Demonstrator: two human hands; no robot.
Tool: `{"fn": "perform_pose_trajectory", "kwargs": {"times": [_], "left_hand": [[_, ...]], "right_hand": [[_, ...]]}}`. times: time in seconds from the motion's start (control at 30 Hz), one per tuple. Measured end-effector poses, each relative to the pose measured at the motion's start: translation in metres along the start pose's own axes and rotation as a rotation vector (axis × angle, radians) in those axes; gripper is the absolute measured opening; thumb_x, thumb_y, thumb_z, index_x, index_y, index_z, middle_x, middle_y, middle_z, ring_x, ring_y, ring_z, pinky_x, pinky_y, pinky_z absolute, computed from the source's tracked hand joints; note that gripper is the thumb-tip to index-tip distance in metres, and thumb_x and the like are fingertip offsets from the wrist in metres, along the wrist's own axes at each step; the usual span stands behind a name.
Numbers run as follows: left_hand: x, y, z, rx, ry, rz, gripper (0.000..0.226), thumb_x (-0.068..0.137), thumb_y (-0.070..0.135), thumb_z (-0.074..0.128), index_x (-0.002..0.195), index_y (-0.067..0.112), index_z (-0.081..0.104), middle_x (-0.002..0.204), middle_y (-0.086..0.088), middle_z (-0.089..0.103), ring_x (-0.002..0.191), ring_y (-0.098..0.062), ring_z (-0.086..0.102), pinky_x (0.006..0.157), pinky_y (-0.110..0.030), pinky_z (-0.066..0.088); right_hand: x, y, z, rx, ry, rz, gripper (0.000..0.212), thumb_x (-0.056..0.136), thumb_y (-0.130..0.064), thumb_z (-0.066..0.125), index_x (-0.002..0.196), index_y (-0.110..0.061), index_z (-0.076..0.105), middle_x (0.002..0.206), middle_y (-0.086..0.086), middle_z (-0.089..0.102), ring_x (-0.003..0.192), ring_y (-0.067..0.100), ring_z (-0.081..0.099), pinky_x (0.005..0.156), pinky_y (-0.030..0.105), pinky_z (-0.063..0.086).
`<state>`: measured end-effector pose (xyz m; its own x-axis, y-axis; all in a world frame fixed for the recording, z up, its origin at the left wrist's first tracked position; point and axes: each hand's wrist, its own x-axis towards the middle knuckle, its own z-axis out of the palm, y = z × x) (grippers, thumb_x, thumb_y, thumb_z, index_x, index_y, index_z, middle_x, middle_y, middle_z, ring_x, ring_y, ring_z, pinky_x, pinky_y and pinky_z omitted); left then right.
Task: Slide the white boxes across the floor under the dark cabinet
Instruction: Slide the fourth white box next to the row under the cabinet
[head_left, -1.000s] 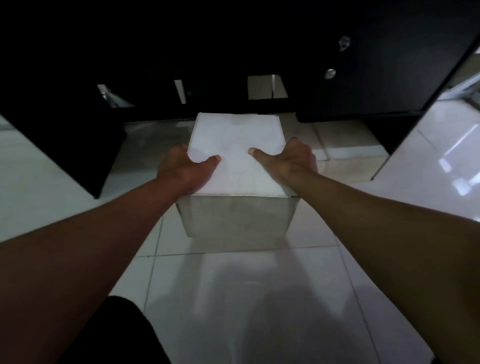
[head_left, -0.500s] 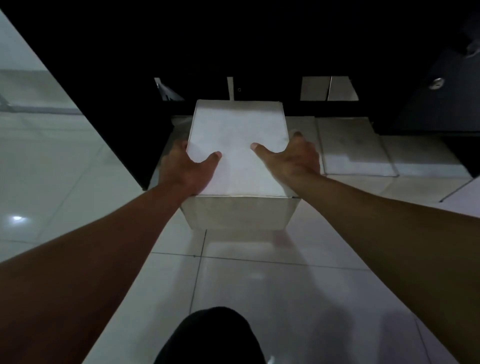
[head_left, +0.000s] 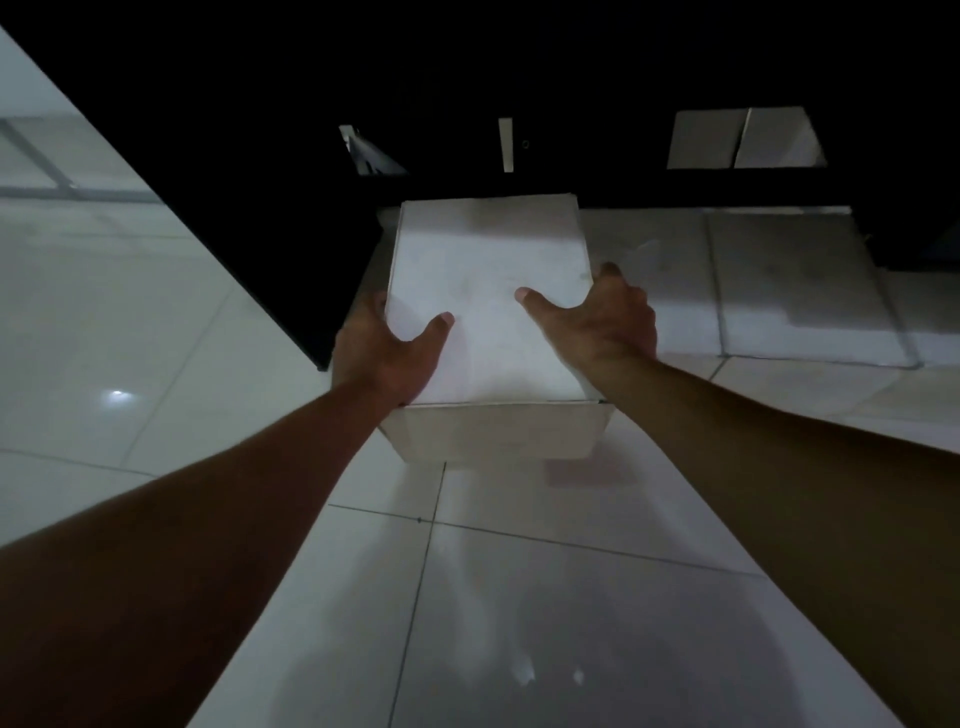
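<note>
A white box (head_left: 488, 275) sits on the pale tiled floor, its far edge at the shadow under the dark cabinet (head_left: 467, 67). My left hand (head_left: 387, 353) grips the box's near left side, thumb on the lid, fingers hidden down the side. My right hand (head_left: 605, 322) holds the near right side the same way, thumb resting on the lid. Further back under the cabinet, to the right, stands another white box (head_left: 743, 137), dim and partly hidden.
A dark cabinet side panel (head_left: 291, 270) runs diagonally on the left, close to the box's left edge. Glossy floor tiles (head_left: 519, 597) stretch toward me. A flat pale sheet (head_left: 800, 291) lies on the floor right of the box. Small pale objects (head_left: 366, 153) show in the gap.
The view has swung left and closer, so the cabinet's left panel now fills more of the frame. Both hands keep the same grip on the box, which has edged toward the cabinet gap.
</note>
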<state>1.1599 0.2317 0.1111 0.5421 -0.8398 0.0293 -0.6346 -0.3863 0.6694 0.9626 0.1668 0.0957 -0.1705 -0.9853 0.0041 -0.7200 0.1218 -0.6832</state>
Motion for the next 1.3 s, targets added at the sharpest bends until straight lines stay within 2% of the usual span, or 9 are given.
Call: {"fn": "perform_pose_trajectory", "kwargs": {"times": [0.23,0.4,0.73,0.93,1.1,1.17,1.2,1.27,1.3], "left_hand": [[0.031,-0.046,0.029,0.047,-0.050,0.014,0.078,0.072,0.065,0.068,0.132,0.018,0.050,0.128,-0.003,0.061,0.116,-0.025,0.058,0.092,-0.030,0.045],[0.041,-0.065,0.063,0.014,-0.102,0.005,0.079,0.070,0.066,0.070,0.131,0.020,0.050,0.126,-0.008,0.062,0.114,-0.028,0.060,0.096,-0.039,0.050],[0.057,-0.100,0.100,-0.016,-0.130,0.013,0.078,0.072,0.064,0.070,0.133,0.020,0.048,0.129,-0.010,0.060,0.114,-0.031,0.058,0.097,-0.042,0.049],[0.054,-0.121,0.120,-0.023,-0.168,-0.013,0.082,0.071,0.064,0.070,0.136,0.024,0.043,0.130,-0.009,0.059,0.113,-0.031,0.058,0.093,-0.037,0.049],[0.061,-0.133,0.124,-0.024,-0.213,0.032,0.086,0.071,0.067,0.068,0.141,0.027,0.037,0.136,-0.008,0.057,0.120,-0.031,0.055,0.098,-0.039,0.047],[0.060,-0.135,0.122,0.007,-0.273,0.120,0.092,0.075,0.067,0.064,0.148,0.026,0.027,0.149,-0.007,0.043,0.133,-0.031,0.044,0.103,-0.040,0.040],[0.058,-0.135,0.120,0.056,-0.299,0.237,0.096,0.076,0.070,0.061,0.151,0.025,0.021,0.157,-0.007,0.031,0.141,-0.029,0.032,0.108,-0.041,0.034],[0.053,-0.136,0.110,0.220,-0.338,0.600,0.101,0.077,0.078,0.051,0.154,0.022,0.018,0.163,-0.009,0.012,0.149,-0.025,0.012,0.116,-0.045,0.020],[0.052,-0.137,0.105,0.311,-0.366,0.790,0.102,0.076,0.081,0.048,0.154,0.019,0.021,0.163,-0.010,0.011,0.150,-0.025,0.009,0.118,-0.049,0.016]], "right_hand": [[0.001,0.016,0.061,-0.008,0.001,0.052,0.094,0.066,-0.083,0.059,0.128,-0.013,0.049,0.121,0.011,0.062,0.107,0.032,0.061,0.071,0.031,0.041],[0.006,0.038,0.079,-0.018,0.009,0.099,0.097,0.066,-0.083,0.058,0.134,-0.016,0.045,0.126,0.011,0.060,0.111,0.032,0.060,0.080,0.034,0.047],[0.009,0.063,0.117,-0.025,-0.019,0.109,0.092,0.071,-0.079,0.058,0.136,-0.017,0.043,0.128,0.010,0.060,0.113,0.032,0.059,0.086,0.037,0.050],[0.004,0.076,0.133,-0.035,-0.073,0.045,0.080,0.081,-0.065,0.062,0.143,-0.022,0.038,0.133,0.011,0.057,0.116,0.031,0.057,0.091,0.038,0.049],[-0.016,0.083,0.146,-0.097,0.060,-0.076,0.061,0.087,-0.057,0.057,0.136,-0.022,0.049,0.142,0.003,0.048,0.121,0.025,0.054,0.090,0.034,0.045],[-0.028,0.086,0.146,-0.177,0.134,-0.283,0.049,0.092,-0.048,0.056,0.128,-0.015,0.058,0.147,0.007,0.044,0.128,0.023,0.048,0.094,0.036,0.044],[-0.034,0.089,0.144,-0.196,0.138,-0.430,0.045,0.094,-0.043,0.055,0.125,-0.011,0.061,0.146,0.010,0.045,0.131,0.024,0.045,0.100,0.037,0.043],[-0.042,0.100,0.142,-0.200,0.054,-0.701,0.047,0.095,-0.038,0.055,0.126,-0.003,0.061,0.144,0.016,0.048,0.137,0.025,0.040,0.110,0.044,0.036],[-0.045,0.105,0.141,-0.206,-0.010,-0.777,0.052,0.094,-0.039,0.057,0.129,0.000,0.058,0.145,0.017,0.047,0.139,0.025,0.037,0.111,0.046,0.034]]}}
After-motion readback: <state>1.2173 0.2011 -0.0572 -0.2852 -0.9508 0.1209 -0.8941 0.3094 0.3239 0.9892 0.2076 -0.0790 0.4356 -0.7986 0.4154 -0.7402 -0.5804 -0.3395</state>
